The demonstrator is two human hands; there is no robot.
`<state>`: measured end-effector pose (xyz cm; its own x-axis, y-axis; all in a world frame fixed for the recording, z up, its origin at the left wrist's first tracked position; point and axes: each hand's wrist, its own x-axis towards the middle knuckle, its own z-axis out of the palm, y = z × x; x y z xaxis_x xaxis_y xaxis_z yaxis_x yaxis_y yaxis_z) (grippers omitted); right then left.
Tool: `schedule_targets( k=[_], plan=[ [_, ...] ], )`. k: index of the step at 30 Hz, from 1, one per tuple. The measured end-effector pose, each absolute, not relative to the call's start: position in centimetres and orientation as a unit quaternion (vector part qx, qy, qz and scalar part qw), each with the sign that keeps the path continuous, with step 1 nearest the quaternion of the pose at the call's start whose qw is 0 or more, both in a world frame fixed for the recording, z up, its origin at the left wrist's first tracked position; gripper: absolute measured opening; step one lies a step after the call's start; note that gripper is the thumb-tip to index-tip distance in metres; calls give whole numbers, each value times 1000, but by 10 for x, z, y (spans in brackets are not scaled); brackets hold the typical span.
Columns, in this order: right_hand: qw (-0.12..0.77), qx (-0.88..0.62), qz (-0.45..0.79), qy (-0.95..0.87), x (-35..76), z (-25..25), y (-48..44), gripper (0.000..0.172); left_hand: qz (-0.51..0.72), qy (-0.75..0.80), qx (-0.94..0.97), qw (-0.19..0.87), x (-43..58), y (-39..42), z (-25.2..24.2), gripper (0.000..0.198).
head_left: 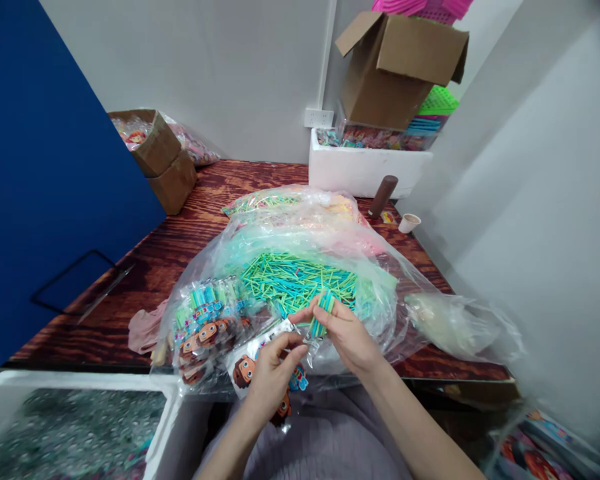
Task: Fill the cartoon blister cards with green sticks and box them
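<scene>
My right hand (pixel 353 337) is closed around a small bundle of thin green and blue sticks (pixel 322 313), held upright between thumb and fingers. Just to its left, my left hand (pixel 275 367) pinches a clear plastic packet printed with a cartoon face (pixel 244 371); part of the packet is hidden behind the hand. Beyond both hands, a large open plastic bag (pixel 380 293) holds a heap of loose green and blue sticks (pixel 300 280). Left of the hands lies a pile of printed packets (pixel 207 327) with similar sticks inside.
A white foam box (pixel 167 400) stands at the lower left, below the table edge. Cardboard boxes (pixel 173 180) sit at the back left. At the back right are a foam box (pixel 370 167), a brown cylinder (pixel 383 197) and a paper cup (pixel 409 223). A blue panel (pixel 55 167) borders the left.
</scene>
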<state>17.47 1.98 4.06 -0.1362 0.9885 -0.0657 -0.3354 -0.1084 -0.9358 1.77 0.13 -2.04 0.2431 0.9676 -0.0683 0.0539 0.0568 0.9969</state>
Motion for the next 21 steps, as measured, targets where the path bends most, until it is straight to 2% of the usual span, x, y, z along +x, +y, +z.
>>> schedule_targets(
  k=[6,12,21],
  plan=[
    [530,-348,675,-378,176,42,20,16,408,468,533,574,17,1,-15,19],
    [557,-351,668,-346,182,41,21,19,398,469,519,593,16,1,-22,21],
    [533,-352,699,-322,177,36,18,21,388,453,558,577,16,0,-25,21]
  ],
)
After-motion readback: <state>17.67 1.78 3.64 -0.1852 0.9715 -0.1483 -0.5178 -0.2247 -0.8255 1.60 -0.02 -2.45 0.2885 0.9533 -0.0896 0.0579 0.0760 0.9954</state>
